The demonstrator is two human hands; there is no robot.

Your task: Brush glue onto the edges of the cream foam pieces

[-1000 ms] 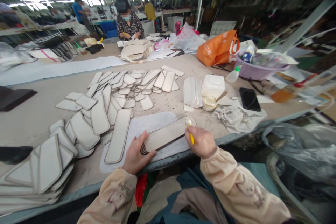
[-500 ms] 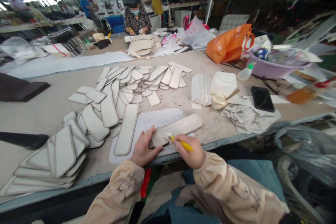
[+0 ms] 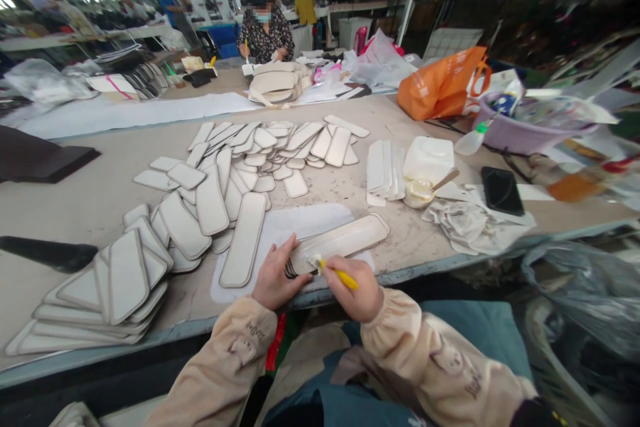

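My right hand (image 3: 354,288) pinches a small yellow-handled brush (image 3: 346,279). Its whitish tip rests on the top piece of a short stack of long, rounded off-white panels (image 3: 350,237), near the left end. My left hand (image 3: 277,275) holds that end, thumb along the near edge and fingers over the far side. Beneath the stack lies a white sheet (image 3: 320,216). Just left of it, one more long panel (image 3: 243,240) lies on the sheet's edge.
Many loose panels (image 3: 187,227) spread across the left and middle table. On the right are a paste cup (image 3: 419,195) with a stick, a white container (image 3: 428,157), crumpled cloth (image 3: 463,223), a phone (image 3: 502,190) and a purple basin (image 3: 530,130). A person (image 3: 265,27) works opposite.
The brush tip has moved a little left and toward me along the panel, with my right hand following. My left hand keeps its place on the stack. The camera view has shifted slightly.
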